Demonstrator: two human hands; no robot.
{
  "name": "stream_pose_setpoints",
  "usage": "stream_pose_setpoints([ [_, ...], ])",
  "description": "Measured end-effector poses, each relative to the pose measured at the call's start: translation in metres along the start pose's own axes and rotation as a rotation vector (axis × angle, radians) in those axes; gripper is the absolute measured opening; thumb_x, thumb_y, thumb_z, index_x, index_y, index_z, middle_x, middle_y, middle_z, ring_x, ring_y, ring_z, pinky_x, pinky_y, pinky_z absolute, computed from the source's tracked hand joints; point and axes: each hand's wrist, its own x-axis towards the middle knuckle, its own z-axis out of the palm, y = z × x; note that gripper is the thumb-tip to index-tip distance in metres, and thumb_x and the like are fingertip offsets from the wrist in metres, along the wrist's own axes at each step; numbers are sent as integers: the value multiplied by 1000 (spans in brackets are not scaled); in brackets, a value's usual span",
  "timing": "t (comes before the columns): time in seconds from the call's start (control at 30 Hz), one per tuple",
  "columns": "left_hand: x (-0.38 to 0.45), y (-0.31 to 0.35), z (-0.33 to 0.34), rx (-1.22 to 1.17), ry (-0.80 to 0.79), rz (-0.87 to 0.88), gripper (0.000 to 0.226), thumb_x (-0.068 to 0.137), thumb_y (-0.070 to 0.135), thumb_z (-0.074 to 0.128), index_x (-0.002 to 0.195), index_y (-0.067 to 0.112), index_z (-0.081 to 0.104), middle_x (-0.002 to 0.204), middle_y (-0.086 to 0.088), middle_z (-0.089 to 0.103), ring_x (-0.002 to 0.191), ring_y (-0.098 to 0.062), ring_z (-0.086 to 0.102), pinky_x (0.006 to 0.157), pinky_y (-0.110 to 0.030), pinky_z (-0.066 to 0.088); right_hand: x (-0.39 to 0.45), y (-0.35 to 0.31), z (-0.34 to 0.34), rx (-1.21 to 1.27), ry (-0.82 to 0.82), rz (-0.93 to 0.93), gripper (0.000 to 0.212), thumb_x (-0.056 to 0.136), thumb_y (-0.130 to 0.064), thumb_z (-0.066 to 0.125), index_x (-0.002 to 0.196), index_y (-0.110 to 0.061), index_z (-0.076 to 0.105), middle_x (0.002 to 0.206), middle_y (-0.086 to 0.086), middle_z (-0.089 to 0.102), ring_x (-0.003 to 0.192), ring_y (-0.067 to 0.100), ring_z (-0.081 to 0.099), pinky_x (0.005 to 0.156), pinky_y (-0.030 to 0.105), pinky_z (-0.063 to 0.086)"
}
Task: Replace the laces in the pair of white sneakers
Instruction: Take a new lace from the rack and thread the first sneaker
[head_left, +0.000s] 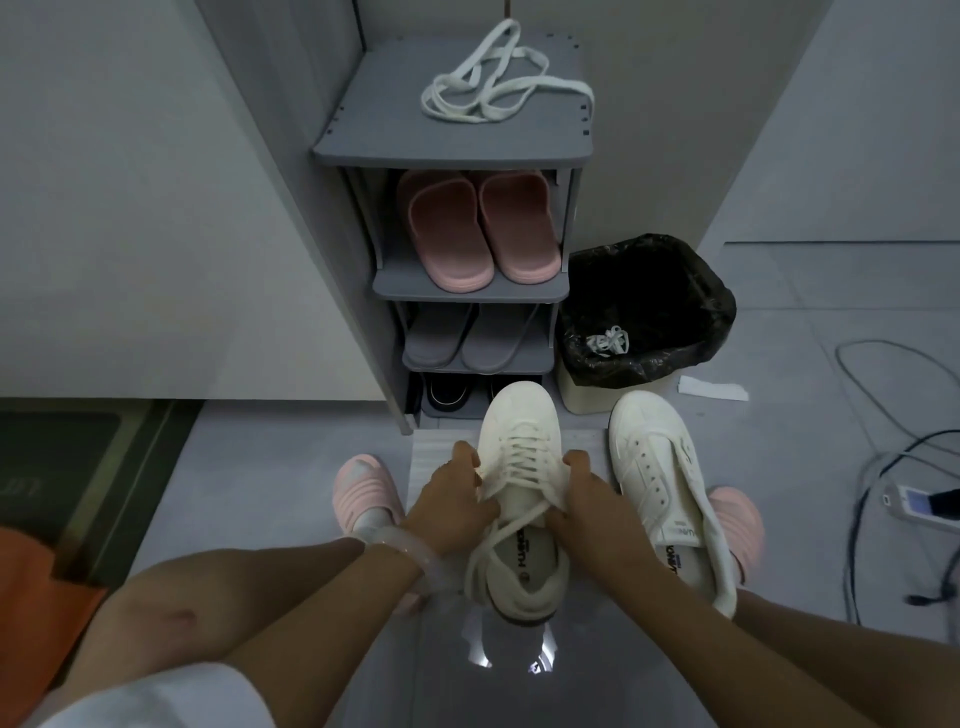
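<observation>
A laced white sneaker (519, 415) stands on the floor between my hands, toe pointing away. My left hand (454, 501) pinches its lace at the left eyelets. My right hand (582, 499) pinches the lace on the right side. The loose lace ends (485, 551) trail over the shoe's opening. A second white sneaker (660, 467) with bare eyelets lies to the right. A loose white lace (498, 85) is piled on top of the grey shoe rack (395, 135). Another bundled lace (608, 340) lies inside the bin.
The rack holds pink slippers (478, 234), grey slippers (467, 338) and dark shoes below. A bin with a black liner (649, 280) stands right of it. Cables and a power strip (919, 501) lie at the far right. My feet wear pink slippers (363, 488).
</observation>
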Motion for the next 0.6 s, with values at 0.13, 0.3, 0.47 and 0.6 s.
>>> stream_pose_setpoints([
  [0.13, 0, -9, -7, -7, -8, -16, 31, 78, 13, 61, 90, 13, 33, 93, -3, 44, 77, -17, 40, 65, -27, 34, -1, 7, -2, 50, -53, 1, 43, 87, -22, 56, 121, -13, 31, 80, -3, 50, 71, 18, 52, 54, 25, 36],
  [0.3, -3, -8, -9, 64, -26, 0, 28, 80, 20, 59, 89, 15, 34, 88, 0, 42, 73, -16, 39, 65, -30, 36, -2, 5, -5, 56, -102, 29, 41, 89, -23, 55, 121, -13, 32, 85, 2, 55, 77, 22, 57, 62, 27, 40],
  [0.47, -8, 8, 2, 189, -62, -21, 35, 81, 27, 59, 103, 11, 37, 105, -7, 46, 90, -25, 50, 73, -34, 41, -6, 2, -1, 128, -119, 37, 53, 87, -44, 55, 125, -16, 30, 97, 5, 60, 85, 21, 60, 67, 28, 43],
  [0.6, -10, 17, 9, 286, -77, -66, 58, 79, 29, 65, 118, 5, 31, 117, -12, 40, 107, -31, 48, 89, -44, 45, -5, 0, -1, 157, -143, 54, 58, 88, -42, 55, 131, -16, 27, 106, 10, 61, 92, 24, 62, 70, 29, 45],
])
